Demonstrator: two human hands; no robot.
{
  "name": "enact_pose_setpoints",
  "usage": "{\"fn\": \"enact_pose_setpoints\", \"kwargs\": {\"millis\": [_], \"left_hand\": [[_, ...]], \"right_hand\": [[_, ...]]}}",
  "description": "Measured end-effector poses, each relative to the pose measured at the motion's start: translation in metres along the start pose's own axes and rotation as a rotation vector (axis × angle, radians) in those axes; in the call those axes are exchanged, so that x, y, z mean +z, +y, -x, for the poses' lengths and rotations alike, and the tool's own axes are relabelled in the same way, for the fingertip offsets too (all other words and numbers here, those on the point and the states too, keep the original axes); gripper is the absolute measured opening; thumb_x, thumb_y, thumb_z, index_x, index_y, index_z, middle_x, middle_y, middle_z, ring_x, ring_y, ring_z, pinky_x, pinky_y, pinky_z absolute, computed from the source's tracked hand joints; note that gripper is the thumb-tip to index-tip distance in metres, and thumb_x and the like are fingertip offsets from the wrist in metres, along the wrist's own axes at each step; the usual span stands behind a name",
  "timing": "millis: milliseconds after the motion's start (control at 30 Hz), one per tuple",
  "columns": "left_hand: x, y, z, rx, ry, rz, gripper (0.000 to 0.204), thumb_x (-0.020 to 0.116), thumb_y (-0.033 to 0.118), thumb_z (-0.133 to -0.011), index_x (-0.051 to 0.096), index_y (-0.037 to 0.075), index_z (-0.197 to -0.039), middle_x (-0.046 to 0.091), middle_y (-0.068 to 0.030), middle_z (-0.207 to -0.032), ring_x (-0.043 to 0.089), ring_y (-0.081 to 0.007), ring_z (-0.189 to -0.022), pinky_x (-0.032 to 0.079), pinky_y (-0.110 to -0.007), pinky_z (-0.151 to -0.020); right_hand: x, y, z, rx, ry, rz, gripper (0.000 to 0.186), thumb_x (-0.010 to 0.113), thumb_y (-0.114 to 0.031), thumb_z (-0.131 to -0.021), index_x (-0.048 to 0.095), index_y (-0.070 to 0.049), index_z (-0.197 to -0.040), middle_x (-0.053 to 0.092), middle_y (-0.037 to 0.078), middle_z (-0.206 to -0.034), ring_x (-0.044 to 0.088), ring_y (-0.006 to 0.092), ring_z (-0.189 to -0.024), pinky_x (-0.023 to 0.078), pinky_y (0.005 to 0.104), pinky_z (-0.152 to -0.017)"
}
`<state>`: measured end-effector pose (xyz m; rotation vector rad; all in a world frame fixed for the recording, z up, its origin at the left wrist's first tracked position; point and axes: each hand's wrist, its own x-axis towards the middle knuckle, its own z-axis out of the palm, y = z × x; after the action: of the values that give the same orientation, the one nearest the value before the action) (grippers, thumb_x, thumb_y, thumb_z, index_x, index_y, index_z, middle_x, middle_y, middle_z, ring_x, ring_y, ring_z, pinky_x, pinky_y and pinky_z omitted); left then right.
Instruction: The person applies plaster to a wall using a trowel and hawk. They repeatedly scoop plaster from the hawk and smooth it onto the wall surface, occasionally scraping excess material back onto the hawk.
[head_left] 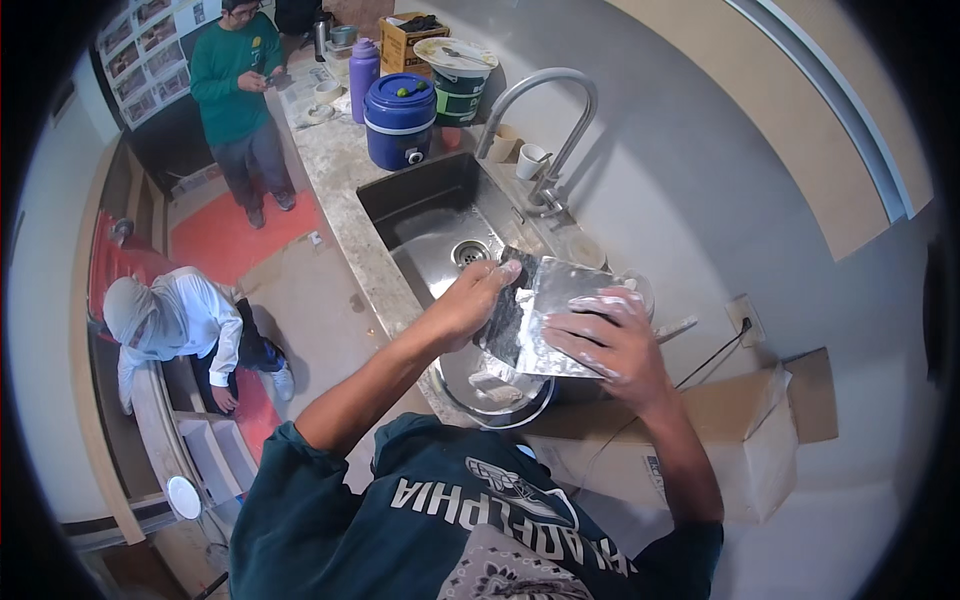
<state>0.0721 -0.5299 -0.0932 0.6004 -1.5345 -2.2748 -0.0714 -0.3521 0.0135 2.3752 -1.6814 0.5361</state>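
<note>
My left hand [468, 304] is closed on a dark, flat rectangular plate [503, 328], its thumb at the upper edge. My right hand [606, 335], smeared with white paste, grips a silver metal plate [570, 285] with its fingers spread across the face. The two plates meet or overlap side by side, and white paste [525, 305] streaks the seam between them. Below them is a round clear tub [545, 402] with white paste inside, partly hidden by the plates.
Beyond my hands lies a steel sink [425, 225] with a curved faucet [575, 78]. A blue cooler jug [400, 125], purple bottle [364, 80] and white cup [531, 162] stand around it. Cardboard [815, 395] leans at right. Two people [235, 90] are at left.
</note>
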Motion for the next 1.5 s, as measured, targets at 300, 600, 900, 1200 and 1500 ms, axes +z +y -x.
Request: {"fn": "enact_pose_setpoints", "kwargs": {"millis": [300,600,900,1200,1500], "left_hand": [[-0.012,0.005,0.025,-0.048,0.054,-0.014,0.037,0.051,0.037,-0.101,0.064,0.003,-0.097,0.057,-0.0001,-0.075,0.051,-0.0082,-0.066,0.043,-0.028,-0.058],[0.037,-0.055,-0.004,-0.012,0.292,0.991,0.03,0.043,0.029,-0.104,0.057,0.003,-0.11,0.066,-0.0079,-0.095,0.067,-0.018,-0.082,0.056,-0.035,-0.077],[0.04,-0.011,0.017,0.288,0.165,0.905,0.029,0.043,0.027,-0.104,0.053,0.003,-0.117,0.065,-0.007,-0.102,0.066,-0.0146,-0.087,0.057,-0.031,-0.078],[-0.01,-0.046,0.004,0.383,0.351,0.687,0.035,0.043,0.034,-0.104,0.058,0.004,-0.114,0.066,-0.0066,-0.101,0.065,-0.0136,-0.091,0.055,-0.03,-0.082],[0.006,-0.083,0.001,0.338,0.311,0.682,0.039,0.043,0.033,-0.105,0.057,0.003,-0.125,0.064,-0.0044,-0.114,0.059,-0.0117,-0.103,0.046,-0.028,-0.092]], "right_hand": [[0.016,0.011,0.019,0.035,-0.078,-0.047,0.036,0.066,-0.002,-0.072,0.071,-0.018,-0.104,0.069,-0.002,-0.111,0.06,0.0209,-0.103,0.038,0.0469,-0.104],[0.041,0.003,0.044,0.529,0.465,-0.31,0.035,0.057,0.007,-0.082,0.064,0.004,-0.117,0.069,0.019,-0.113,0.065,0.0306,-0.108,0.047,0.0442,-0.1],[0.073,0.021,0.043,0.487,0.097,-0.184,0.034,0.058,-0.001,-0.092,0.057,0.01,-0.124,0.068,0.019,-0.108,0.065,0.0248,-0.093,0.05,0.0388,-0.084],[0.077,0.072,0.132,1.099,1.004,-0.899,0.046,0.063,-0.019,-0.095,0.05,0.008,-0.129,0.061,0.016,-0.117,0.059,0.0218,-0.105,0.046,0.0339,-0.091],[0.158,0.043,0.233,1.427,1.032,-1.394,0.046,0.065,-0.023,-0.093,0.052,0.007,-0.125,0.057,0.016,-0.127,0.055,0.0245,-0.114,0.041,0.0354,-0.099]]}}
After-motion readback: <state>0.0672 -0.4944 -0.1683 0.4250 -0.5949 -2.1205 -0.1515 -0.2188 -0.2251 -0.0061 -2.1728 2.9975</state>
